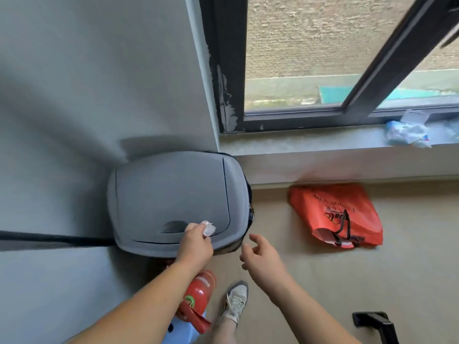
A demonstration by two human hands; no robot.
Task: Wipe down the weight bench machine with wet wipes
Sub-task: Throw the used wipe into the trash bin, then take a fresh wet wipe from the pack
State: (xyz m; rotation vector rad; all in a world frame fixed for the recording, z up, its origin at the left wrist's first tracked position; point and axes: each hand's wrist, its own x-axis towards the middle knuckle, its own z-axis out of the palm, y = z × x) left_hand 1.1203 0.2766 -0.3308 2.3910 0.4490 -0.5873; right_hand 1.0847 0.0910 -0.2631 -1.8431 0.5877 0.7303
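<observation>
**Wipe (208,228) held over bin lid (169,194)**

Left hand (196,244) at frame centre, pinching the crumpled white wipe just above the grey bin lid. Right hand (260,259) just right of it, fingers loose and spread, holding nothing. Crumpled packet (407,131) on the windowsill (298,142), right edge of frame. Orange bag (335,214) on the floor, centre right.

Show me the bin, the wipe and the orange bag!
bin (171,194), head view, middle of its grey lid.
wipe (209,228), head view, its crumpled white end.
orange bag (332,214), head view, its flat printed side.
</observation>
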